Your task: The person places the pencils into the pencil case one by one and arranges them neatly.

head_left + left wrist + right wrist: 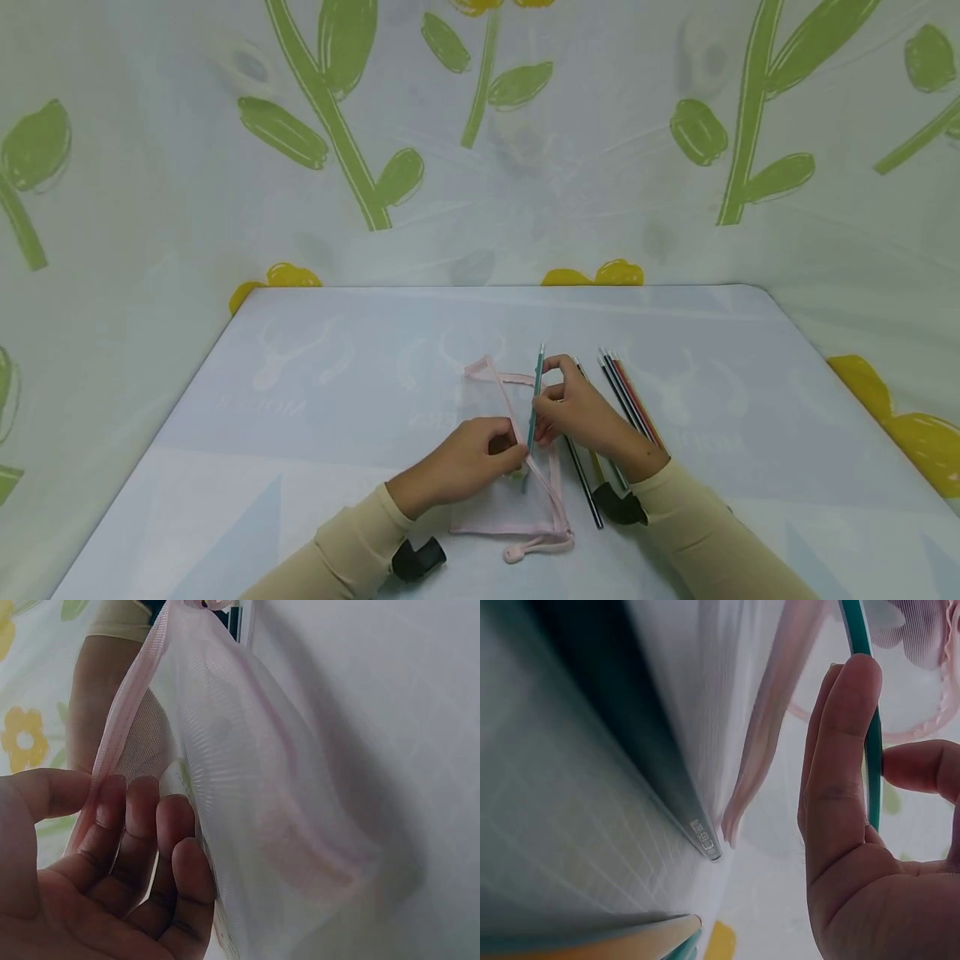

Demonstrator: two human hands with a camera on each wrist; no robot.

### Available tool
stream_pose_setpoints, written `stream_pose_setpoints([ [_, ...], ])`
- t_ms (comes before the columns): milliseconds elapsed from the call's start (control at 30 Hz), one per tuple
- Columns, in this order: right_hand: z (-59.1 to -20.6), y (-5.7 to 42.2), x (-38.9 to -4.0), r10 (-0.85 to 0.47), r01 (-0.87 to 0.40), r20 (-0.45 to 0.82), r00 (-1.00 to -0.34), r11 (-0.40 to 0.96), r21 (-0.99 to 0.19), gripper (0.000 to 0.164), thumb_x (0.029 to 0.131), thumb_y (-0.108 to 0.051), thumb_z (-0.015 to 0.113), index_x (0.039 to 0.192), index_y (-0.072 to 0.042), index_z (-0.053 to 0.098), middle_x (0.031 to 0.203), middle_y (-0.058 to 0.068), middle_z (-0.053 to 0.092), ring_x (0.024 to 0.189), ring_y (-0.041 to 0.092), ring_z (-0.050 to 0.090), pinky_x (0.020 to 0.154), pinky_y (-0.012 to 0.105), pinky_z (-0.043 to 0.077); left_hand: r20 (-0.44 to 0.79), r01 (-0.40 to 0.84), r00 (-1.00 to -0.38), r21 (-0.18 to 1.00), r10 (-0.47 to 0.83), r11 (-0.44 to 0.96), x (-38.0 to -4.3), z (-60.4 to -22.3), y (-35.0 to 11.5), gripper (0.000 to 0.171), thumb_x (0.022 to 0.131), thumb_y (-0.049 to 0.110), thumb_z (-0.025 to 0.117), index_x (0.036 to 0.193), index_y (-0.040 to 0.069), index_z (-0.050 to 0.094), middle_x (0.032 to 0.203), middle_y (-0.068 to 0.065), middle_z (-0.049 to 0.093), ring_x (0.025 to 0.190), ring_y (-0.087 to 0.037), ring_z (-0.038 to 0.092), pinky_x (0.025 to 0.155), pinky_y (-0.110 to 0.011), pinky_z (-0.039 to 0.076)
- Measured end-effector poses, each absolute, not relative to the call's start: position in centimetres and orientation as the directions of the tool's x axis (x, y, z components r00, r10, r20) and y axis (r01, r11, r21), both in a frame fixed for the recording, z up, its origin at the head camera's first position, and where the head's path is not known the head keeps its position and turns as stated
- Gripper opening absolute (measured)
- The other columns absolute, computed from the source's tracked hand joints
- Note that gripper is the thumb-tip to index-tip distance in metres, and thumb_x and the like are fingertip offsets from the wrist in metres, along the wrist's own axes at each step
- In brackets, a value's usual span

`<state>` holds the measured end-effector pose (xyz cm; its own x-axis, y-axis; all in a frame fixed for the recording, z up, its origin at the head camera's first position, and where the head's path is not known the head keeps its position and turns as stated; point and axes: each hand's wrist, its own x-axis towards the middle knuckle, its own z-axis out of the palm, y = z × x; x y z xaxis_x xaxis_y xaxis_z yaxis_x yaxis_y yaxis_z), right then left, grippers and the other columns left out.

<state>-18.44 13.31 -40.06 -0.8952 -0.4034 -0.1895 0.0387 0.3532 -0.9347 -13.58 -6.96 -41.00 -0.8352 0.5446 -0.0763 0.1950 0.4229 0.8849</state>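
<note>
Between thumb and fingertips, my left hand [476, 458] pinches the pink zipper edge of a see-through mesh pouch [498, 512]; the left wrist view shows the pouch's pink trim and thin white mesh [232, 750] close up. My right hand [573, 408] pinches a teal pencil [537, 383], held nearly upright with its lower end at the pouch opening. In the right wrist view the teal pencil [872, 742] runs between the thumb and the straighter fingers. How far its lower end sits inside the pouch is hard to tell.
Several loose pencils [630, 392] lie right of the pouch, partly under the right forearm. A dark pencil [583, 483] lies beside the pouch. The pouch's pink pull strap [540, 547] rests on the white table [337, 500]. A flower-patterned curtain [525, 208] stands behind.
</note>
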Motion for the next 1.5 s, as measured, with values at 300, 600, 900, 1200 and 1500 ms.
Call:
stream_pose_setpoints([
  [300, -40.26, 13.23, -18.32, -0.414, 0.069, -0.198, -0.888, 0.307, -0.949, 0.062, 0.094, -0.008, 0.052, 0.146, -0.003, 0.017, 0.093, 0.017, 0.06, 0.062, 0.029, 0.07, 0.061, 0.042, 0.06, -0.07, 0.197, -0.835, 0.888, 0.546, 0.415, -13.52, -40.8, -6.91, 0.026, 0.1, 0.03, 0.056, 0.093, 0.007, 0.066, 0.086, 0.004, 0.069, 0.075, -0.005, 0.058, 0.066, -0.022, 0.047],
  [600, -40.47, 13.12, -18.19, -0.421, 0.072, -0.213, -0.882, 0.326, -0.943, 0.069, 0.091, -0.006, 0.053, 0.149, -0.004, 0.017, 0.092, 0.017, 0.063, 0.063, 0.027, 0.069, 0.061, 0.041, 0.059, -0.065, 0.195, -0.834, 0.895, 0.548, 0.402, -13.48, -40.98, -6.89, 0.024, 0.101, 0.029, 0.056, 0.094, 0.01, 0.067, 0.087, 0.004, 0.069, 0.077, -0.005, 0.06, 0.068, -0.022, 0.048],
  [900, -40.43, 12.87, -18.08, -0.418, 0.081, -0.235, -0.878, 0.353, -0.932, 0.072, 0.09, -0.006, 0.055, 0.151, -0.006, 0.018, 0.093, 0.017, 0.065, 0.064, 0.024, 0.07, 0.061, 0.039, 0.059, -0.068, 0.19, -0.836, 0.896, 0.545, 0.402, -13.47, -40.85, -6.87, 0.022, 0.101, 0.029, 0.056, 0.093, 0.012, 0.067, 0.087, 0.006, 0.069, 0.077, -0.005, 0.059, 0.068, -0.022, 0.048],
  [1200, -40.7, 13.0, -18.24, -0.44, 0.058, -0.233, -0.867, 0.376, -0.925, 0.08, 0.09, -0.005, 0.059, 0.156, -0.009, 0.013, 0.093, 0.015, 0.068, 0.062, 0.024, 0.07, 0.06, 0.038, 0.059, -0.07, 0.191, -0.841, 0.889, 0.536, 0.416, -13.51, -41.15, -6.87, 0.021, 0.101, 0.03, 0.056, 0.093, 0.014, 0.067, 0.088, 0.007, 0.068, 0.078, -0.006, 0.059, 0.068, -0.022, 0.049],
  [1500, -40.99, 13.05, -18.43, -0.433, 0.067, -0.258, -0.864, 0.408, -0.91, 0.075, 0.09, -0.006, 0.065, 0.149, -0.012, 0.019, 0.087, 0.014, 0.07, 0.06, 0.023, 0.07, 0.059, 0.037, 0.059, -0.075, 0.196, -0.84, 0.881, 0.537, 0.43, -13.59, -41.23, -6.91, 0.022, 0.101, 0.03, 0.056, 0.088, 0.014, 0.065, 0.085, 0.007, 0.067, 0.075, -0.005, 0.058, 0.066, -0.022, 0.048],
])
